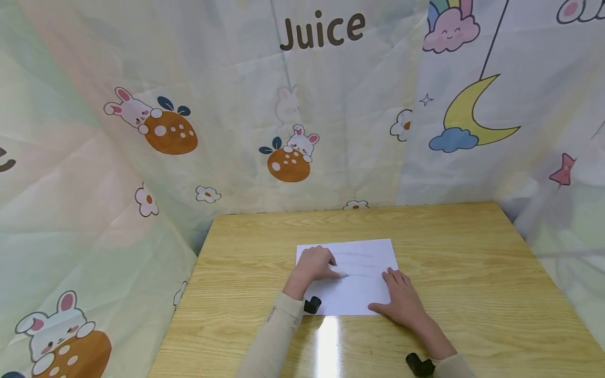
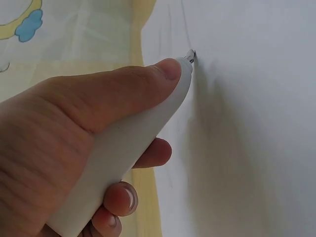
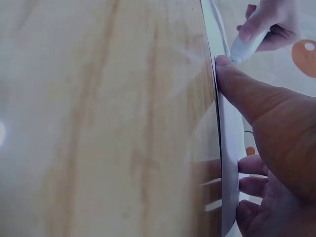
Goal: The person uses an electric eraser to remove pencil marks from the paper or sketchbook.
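Observation:
A sheet of white paper [image 1: 352, 296] lies flat on the wooden table, with faint lines running across it. Over its left half, my left hand [image 1: 315, 264] grips a thick white pen-shaped tool [image 2: 131, 133]. The thumb presses along the tool near its tapered front, and the other fingers curl beneath. Its small metal tip [image 2: 191, 55] meets the paper at the end of a thin line; whether that is a blade or a nib I cannot tell. My right hand [image 1: 403, 302] rests on the paper's right side, fingers spread, thumb at the near edge.
The wooden table [image 1: 250, 273] extends around the paper. Printed cloth [image 1: 236, 173] hangs behind and along both sides. Black wrist mounts [image 1: 419, 365] sit by each sleeve. A bright light reflection falls on the table just in front of the paper.

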Demonstrator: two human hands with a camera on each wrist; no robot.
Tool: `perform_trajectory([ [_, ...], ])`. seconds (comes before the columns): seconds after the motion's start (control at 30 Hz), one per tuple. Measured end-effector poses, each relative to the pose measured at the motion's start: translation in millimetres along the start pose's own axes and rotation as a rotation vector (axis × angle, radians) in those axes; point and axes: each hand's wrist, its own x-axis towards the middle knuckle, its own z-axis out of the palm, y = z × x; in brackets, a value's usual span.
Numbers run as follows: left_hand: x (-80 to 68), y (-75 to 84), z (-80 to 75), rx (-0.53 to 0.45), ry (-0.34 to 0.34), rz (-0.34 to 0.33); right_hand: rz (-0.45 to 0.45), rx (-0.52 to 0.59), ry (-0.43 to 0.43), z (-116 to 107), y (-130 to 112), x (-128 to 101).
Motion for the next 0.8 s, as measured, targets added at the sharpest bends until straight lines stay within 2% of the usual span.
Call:
perform_trajectory([
  [0.13, -2.1, -1.3, -1.5, 0.02, 0.007, -0.033, -0.001, 0.005, 0.002, -1.5, 0.5, -0.5],
  [0.4, -2.3, 3.1, 2.8, -0.02, 0.001, 0.019, 0.006, 0.025, -0.008, -1.8, -0.7, -4.3],
  [0.6, -2.1, -1.4, 0.4, 0.015, 0.023, -0.027, 0.003, 0.021, 0.003, -2.2, -0.2, -2.5],
  [0.8, 0.9, -0.5, -0.8, -0.02, 0.01, 0.021, -0.01, 0.013, 0.011, -0.6, 1.0, -2.4],
])
